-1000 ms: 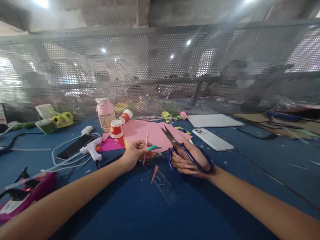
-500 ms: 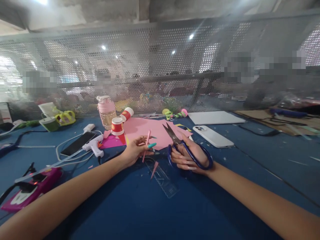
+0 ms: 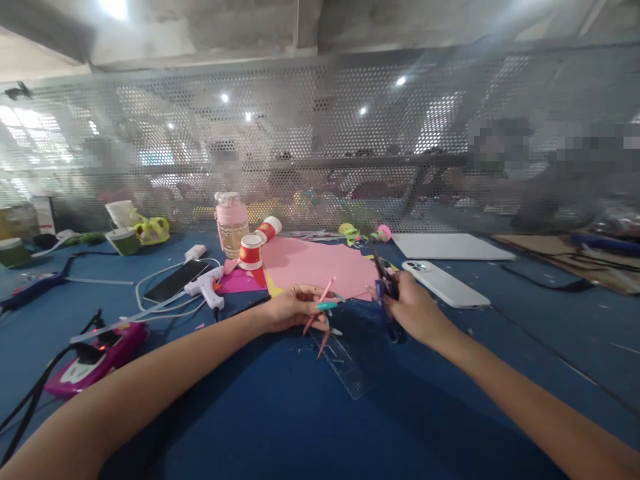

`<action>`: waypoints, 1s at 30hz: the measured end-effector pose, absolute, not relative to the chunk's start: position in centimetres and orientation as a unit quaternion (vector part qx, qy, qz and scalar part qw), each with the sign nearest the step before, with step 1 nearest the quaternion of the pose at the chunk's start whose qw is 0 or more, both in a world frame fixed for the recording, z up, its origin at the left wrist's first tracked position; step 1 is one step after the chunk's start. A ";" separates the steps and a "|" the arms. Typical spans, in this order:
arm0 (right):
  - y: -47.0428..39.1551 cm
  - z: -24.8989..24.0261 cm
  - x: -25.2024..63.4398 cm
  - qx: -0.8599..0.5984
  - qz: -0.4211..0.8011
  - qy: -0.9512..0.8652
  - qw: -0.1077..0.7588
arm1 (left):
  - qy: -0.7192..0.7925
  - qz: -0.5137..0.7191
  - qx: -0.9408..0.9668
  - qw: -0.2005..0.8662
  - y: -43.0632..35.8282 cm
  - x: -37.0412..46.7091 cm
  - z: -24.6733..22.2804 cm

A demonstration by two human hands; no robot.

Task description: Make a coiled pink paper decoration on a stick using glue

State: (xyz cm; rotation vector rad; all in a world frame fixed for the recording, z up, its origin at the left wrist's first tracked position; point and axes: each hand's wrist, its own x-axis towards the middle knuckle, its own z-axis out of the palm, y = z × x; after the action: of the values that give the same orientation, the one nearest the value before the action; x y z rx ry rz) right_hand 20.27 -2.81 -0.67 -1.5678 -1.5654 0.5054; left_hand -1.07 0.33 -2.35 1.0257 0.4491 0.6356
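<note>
A thin pink strip [image 3: 329, 287], slanting upward, is pinched between the fingers of my left hand [image 3: 295, 308]. Whether it is folded or rolled paper I cannot tell. My right hand [image 3: 417, 310] grips scissors [image 3: 385, 293] with dark blue handles, turned edge-on and blurred, blades pointing up. Just under my left fingers shows a small pointed pink scrap [image 3: 323, 344], over a clear plastic ruler [image 3: 353, 373] on the blue table. Behind both hands lies a large pink paper sheet [image 3: 315, 263].
Red-and-white paper cups [image 3: 251, 252] and a pink bottle [image 3: 232, 223] stand beyond my left hand. Further left are a white glue gun [image 3: 205, 287], a black phone [image 3: 176, 281] and a magenta power strip [image 3: 100, 360] with cords. A white phone [image 3: 447, 285] lies beyond my right hand.
My right hand has turned the scissors from broadside to edge-on and moved a little right. My left hand still holds the pink strip. The whole view has shifted slightly.
</note>
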 end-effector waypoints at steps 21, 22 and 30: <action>-2.0 0.1 16.5 -0.658 -0.157 -0.736 0.016 | 0.129 0.030 0.557 0.820 0.1 -1.7 -2.9; -1.8 0.5 16.1 -0.663 -0.147 -0.734 0.002 | 0.135 0.028 0.558 0.819 0.0 -1.7 -2.8; 1.2 3.7 7.0 -0.487 -0.007 -0.864 0.130 | 0.078 -0.012 0.499 0.863 0.0 -2.1 -2.2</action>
State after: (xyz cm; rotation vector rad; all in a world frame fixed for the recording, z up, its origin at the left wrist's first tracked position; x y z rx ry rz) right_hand 7.04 1.20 3.68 -1.4140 -2.5108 -0.0204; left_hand -2.05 -0.04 -2.15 1.0472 0.1627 -0.0261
